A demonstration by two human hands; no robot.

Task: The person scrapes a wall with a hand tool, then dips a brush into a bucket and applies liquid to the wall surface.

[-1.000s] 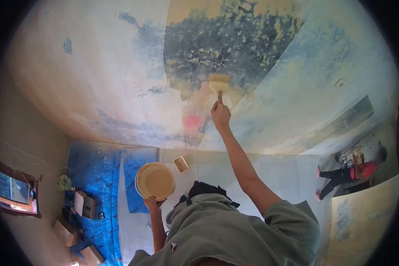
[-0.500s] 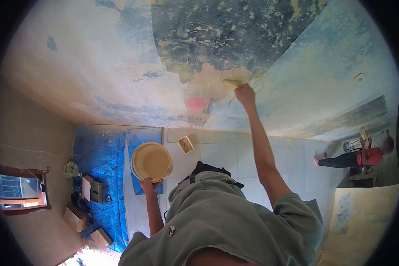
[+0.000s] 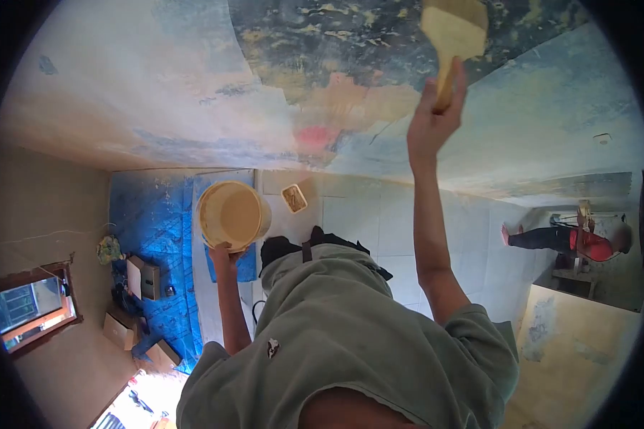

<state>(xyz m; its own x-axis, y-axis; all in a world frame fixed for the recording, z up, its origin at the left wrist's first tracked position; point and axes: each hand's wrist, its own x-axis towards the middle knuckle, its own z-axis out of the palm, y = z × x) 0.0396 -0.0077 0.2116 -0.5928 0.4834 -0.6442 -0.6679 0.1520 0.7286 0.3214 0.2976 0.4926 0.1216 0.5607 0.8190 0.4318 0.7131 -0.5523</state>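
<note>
I see my right hand (image 3: pixel 431 129) gripping the wide paintbrush (image 3: pixel 454 36) w/ bristles up by the blotchy wall (image 3: pixel 157 86), left hand (image 3: pixel 222 252) clutching the paint bucket (image 3: pixel 230 214) low, mouth-up, w/in dipping reach.

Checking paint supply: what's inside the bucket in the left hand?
The bucket in the left hand shows pale yellow paint coating its inside; the level cannot be judged, and its underside is hidden.
</note>
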